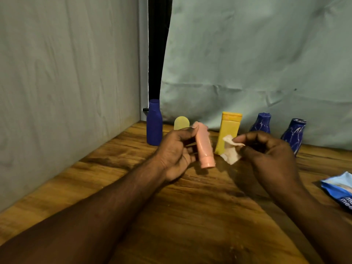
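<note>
My left hand [174, 151] grips a pink tube [204, 147] above the wooden table [190, 216]. The tube points cap-down, its crimped end up beside my thumb. Just to the right, my right hand [270, 155] pinches a small crumpled white wipe [230, 149] between thumb and fingers. The wipe hangs close to the tube, a small gap between them.
Along the back stand a dark blue bottle [154, 124], a pale yellow round object [181, 122], a yellow bottle [228, 130] and two marbled blue bottles [261, 122] [294, 136]. A blue and white packet [341, 189] lies at the right edge. Cloth-covered walls close the left and back.
</note>
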